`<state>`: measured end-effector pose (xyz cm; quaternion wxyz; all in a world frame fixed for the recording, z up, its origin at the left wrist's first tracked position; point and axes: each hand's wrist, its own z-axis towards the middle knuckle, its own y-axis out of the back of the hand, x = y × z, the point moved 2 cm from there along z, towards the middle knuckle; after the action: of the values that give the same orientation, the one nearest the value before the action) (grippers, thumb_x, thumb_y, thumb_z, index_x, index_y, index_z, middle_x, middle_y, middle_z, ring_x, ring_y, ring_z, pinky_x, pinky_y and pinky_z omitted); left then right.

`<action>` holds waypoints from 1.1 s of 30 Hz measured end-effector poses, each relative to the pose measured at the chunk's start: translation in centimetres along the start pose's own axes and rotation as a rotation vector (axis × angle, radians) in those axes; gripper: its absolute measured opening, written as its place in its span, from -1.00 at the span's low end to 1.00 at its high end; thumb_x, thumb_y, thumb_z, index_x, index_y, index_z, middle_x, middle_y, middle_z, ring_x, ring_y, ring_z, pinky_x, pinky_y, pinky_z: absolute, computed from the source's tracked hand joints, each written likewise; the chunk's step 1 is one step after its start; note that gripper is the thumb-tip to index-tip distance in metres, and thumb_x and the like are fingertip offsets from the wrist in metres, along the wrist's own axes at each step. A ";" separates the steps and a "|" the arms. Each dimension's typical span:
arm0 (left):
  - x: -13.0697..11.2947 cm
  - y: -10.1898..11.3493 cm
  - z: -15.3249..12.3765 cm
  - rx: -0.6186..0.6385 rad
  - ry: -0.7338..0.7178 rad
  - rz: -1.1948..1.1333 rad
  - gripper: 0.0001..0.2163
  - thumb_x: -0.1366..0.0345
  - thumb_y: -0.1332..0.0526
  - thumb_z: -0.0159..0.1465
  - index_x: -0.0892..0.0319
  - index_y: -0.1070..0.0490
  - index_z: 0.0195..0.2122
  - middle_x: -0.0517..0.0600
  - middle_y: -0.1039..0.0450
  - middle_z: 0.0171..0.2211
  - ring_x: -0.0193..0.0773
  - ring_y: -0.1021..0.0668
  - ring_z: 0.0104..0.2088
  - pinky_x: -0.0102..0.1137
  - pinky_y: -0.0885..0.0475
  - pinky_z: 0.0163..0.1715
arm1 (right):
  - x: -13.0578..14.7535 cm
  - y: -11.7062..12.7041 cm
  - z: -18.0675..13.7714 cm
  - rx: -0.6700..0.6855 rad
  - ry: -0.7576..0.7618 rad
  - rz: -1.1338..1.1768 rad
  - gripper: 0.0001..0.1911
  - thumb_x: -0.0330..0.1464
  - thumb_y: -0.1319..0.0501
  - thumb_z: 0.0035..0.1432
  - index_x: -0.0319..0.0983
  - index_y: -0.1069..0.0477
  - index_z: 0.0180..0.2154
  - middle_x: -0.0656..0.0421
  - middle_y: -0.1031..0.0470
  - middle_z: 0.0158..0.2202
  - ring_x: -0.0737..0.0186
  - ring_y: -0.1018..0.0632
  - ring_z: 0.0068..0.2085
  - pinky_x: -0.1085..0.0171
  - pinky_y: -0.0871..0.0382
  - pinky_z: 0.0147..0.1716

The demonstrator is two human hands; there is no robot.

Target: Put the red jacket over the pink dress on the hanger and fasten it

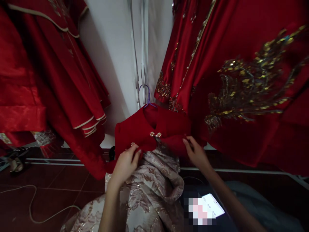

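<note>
In front of me a short red jacket (135, 129) with pearl-like flower fastenings (155, 134) hangs on a purple hanger (149, 96). My left hand (126, 162) pinches the jacket's front edge at the lower left, near a second pearl fastening (133, 144). On the other side, my right hand (195, 151) has thumb and fingertips closed on the red cloth. Below the jacket, pale floral brocade cloth (154, 193) falls in folds and spreads towards me. My left forearm covers part of the brocade.
Red garments (67, 71) hang at the left, and a red gown (241, 138) with gold sequin embroidery (251, 80) hangs at the right. A lit phone (212, 206) lies at the lower right. A white cable (35, 203) runs over the tiled floor (65, 180); a low white rail (55, 162) crosses behind.
</note>
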<state>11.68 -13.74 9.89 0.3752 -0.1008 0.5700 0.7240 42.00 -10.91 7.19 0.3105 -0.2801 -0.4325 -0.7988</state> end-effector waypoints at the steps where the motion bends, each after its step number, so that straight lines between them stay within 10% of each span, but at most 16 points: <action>1: -0.9 -0.7 0.1 0.100 -0.035 -0.004 -0.84 0.24 0.05 0.30 0.05 -0.27 -0.18 -0.04 -0.48 -0.31 -0.23 -0.53 -0.29 -0.40 -0.34 -0.29 | 0.9 0.9 0.7 -0.001 0.004 0.008 -0.72 -0.09 -0.02 0.16 -0.14 -0.32 -0.31 0.15 -0.47 -0.38 0.13 -0.50 -0.35 0.20 -0.35 -0.32; 5: -1.9 -4.1 1.4 0.309 -0.071 0.004 -0.80 0.16 -0.11 0.20 0.11 -0.24 -0.20 0.02 -0.45 -0.27 -0.18 -0.52 -0.27 -0.37 -0.35 -0.26 | 5.0 4.4 2.0 0.031 -0.028 0.169 -0.72 -0.09 -0.07 0.13 -0.15 -0.34 -0.34 0.18 -0.44 -0.42 0.21 -0.46 -0.41 0.28 -0.34 -0.45; 10: -0.6 -7.3 5.2 0.172 0.107 0.043 -0.57 -0.05 -0.11 0.15 0.21 -0.22 -0.16 0.17 -0.39 -0.22 -0.07 -0.52 -0.23 -0.32 -0.37 -0.29 | 9.7 4.6 -0.1 0.106 -0.033 0.315 -0.78 -0.14 -0.10 0.13 -0.13 -0.34 -0.26 0.15 -0.48 -0.36 0.18 -0.51 -0.36 0.28 -0.40 -0.43; 19: 0.5 -11.0 3.0 -0.265 0.092 -0.024 -0.76 0.32 -0.07 0.21 0.15 -0.24 -0.09 0.12 -0.27 -0.10 -0.16 -0.48 -0.20 -0.34 -0.38 -0.29 | 8.8 -6.8 -1.8 0.314 0.123 0.518 -0.65 -0.42 -0.10 0.08 -0.16 -0.23 -0.04 0.14 -0.46 -0.23 0.26 -0.52 -0.22 0.31 -0.42 -0.28; 24: 2.7 -8.8 1.8 -0.807 0.176 -0.255 -0.80 0.35 -0.14 0.16 0.16 -0.27 -0.17 0.07 -0.27 -0.17 -0.23 -0.43 -0.21 -0.34 -0.37 -0.20 | 9.2 -11.7 -0.3 0.290 0.193 0.598 -0.69 -0.50 0.01 0.06 -0.21 -0.40 -0.18 0.16 -0.50 -0.19 0.30 -0.51 -0.16 0.29 -0.37 -0.12; 33: 6.7 -9.0 3.1 -0.757 0.183 -0.573 -0.66 0.35 -0.21 0.09 0.16 -0.25 -0.09 0.02 -0.38 -0.20 -0.38 -0.46 -0.41 -0.43 -0.40 -0.34 | 8.9 -16.6 -0.1 0.282 0.065 0.568 -0.82 -0.37 -0.16 0.04 -0.24 -0.42 -0.25 0.12 -0.54 -0.32 0.29 -0.55 -0.36 0.33 -0.45 -0.38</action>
<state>13.78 -7.44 0.27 0.4448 -0.4467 0.2466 0.7361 23.97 -6.10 4.94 0.5706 -0.3181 -0.4334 -0.6209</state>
